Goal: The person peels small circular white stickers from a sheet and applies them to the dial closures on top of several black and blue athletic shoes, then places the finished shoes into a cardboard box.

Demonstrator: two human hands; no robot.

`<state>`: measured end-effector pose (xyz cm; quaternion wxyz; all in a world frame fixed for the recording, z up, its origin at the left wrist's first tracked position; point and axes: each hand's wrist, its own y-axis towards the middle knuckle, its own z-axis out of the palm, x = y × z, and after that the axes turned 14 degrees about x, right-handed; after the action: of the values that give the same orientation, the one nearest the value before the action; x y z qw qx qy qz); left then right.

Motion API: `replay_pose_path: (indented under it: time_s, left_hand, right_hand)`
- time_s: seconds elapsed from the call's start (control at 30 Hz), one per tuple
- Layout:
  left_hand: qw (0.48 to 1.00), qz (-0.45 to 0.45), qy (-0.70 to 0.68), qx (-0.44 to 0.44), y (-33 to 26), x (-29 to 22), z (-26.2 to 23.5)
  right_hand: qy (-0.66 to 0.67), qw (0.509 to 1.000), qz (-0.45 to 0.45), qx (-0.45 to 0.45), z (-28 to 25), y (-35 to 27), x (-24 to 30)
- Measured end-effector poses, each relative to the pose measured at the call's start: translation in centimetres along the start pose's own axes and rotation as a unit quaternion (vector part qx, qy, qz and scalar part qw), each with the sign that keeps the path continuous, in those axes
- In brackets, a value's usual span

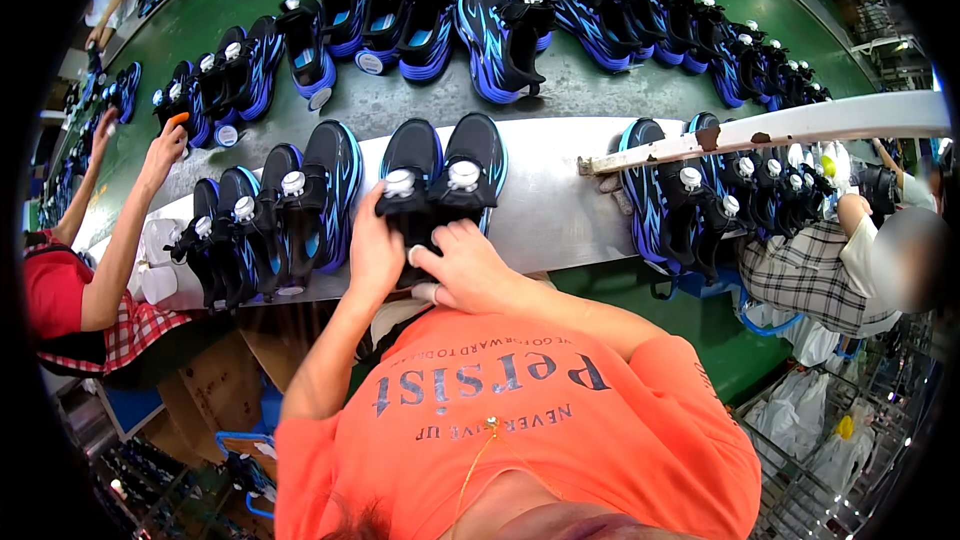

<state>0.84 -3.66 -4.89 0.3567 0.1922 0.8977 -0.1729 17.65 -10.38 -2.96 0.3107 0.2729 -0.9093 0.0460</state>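
Directly in front of me, a pair of black sneakers with blue-purple soles stands toes away: a left sneaker [411,150] and a right sneaker [474,143]. Each has a round white dial on its tongue. My left hand [374,252] is closed around the near left side of the left sneaker, fingers up by its dial. My right hand [468,268] is closed at the near, heel end of the pair, fingers bent against the left sneaker's opening. Its fingertips and the heels are partly hidden. A light wrap covers one of its fingers.
Matching sneakers [328,185] stand to the left on the metal ledge [550,170], and more sneakers [655,185] to the right beneath a white bar [780,130]. Several rows cover the green conveyor [420,105] beyond. Co-workers' arms reach in at left [130,230] and right [855,230].
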Motion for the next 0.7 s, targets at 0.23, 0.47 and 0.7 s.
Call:
replay_pose_path:
  time_s: [0.23, 0.47, 0.7]
  left_hand:
    - [0.994, 0.036, 0.016, -0.106, -4.5, -6.5, -3.9]
    - [0.995, 0.089, -0.005, -0.032, -1.8, -6.2, 3.2]
    - [0.994, 0.088, 0.058, -0.009, -2.3, -5.4, 1.8]
  right_hand:
    - [0.184, 0.981, 0.025, -0.062, -12.6, -2.1, -2.5]
    - [0.225, 0.960, -0.061, 0.156, -8.7, -0.8, -7.9]
    - [0.171, 0.973, -0.053, 0.145, -8.8, -0.9, -7.9]
